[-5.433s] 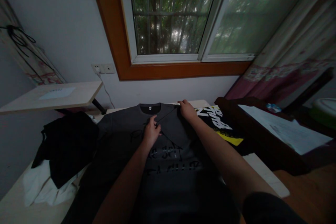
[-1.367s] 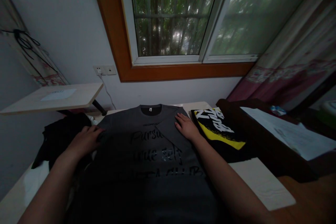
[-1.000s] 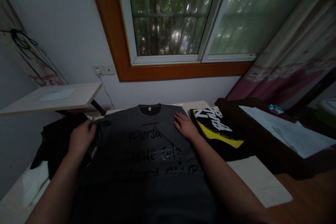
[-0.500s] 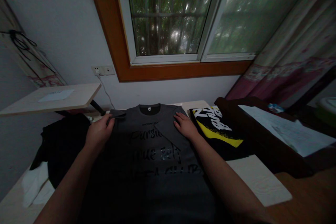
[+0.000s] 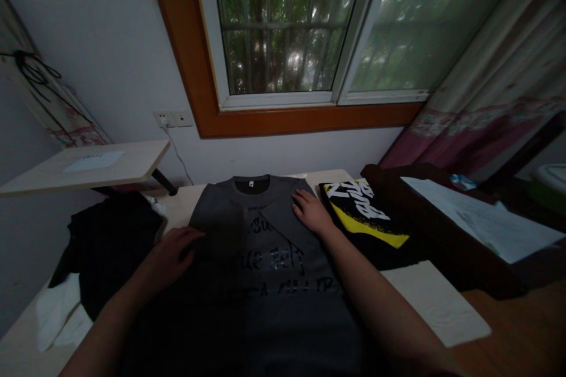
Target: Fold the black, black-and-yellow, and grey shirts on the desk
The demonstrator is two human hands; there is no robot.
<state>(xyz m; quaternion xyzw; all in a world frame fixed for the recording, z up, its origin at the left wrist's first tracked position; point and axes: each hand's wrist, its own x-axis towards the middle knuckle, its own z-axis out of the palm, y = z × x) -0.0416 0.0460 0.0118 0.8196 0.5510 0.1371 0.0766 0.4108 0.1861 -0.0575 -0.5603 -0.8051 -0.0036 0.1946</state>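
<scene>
A dark grey T-shirt (image 5: 278, 277) lies spread in front of me, its collar towards the wall and black lettering across its chest. On its upper right part my right hand (image 5: 312, 212) rests flat, fingers extended. At the shirt's left side is my left hand (image 5: 174, 253), thumb and fingers apart, fingertips over the cloth. A darker layer there covers the start of the lettering, and the left sleeve no longer sticks out. Shadow hides the lower part of the shirt.
Black clothing (image 5: 117, 247) and white cloth (image 5: 64, 309) lie at left below a raised wooden shelf (image 5: 110, 159). To the right are a folded black and yellow garment (image 5: 362, 212) and a dark brown surface (image 5: 442, 230) with a paper sheet (image 5: 486, 218). A window stands behind.
My left hand has let go of the left sleeve and come nearer and down along the shirt's left side. That sleeve has turned inward over the lettering. My right hand has stayed put.
</scene>
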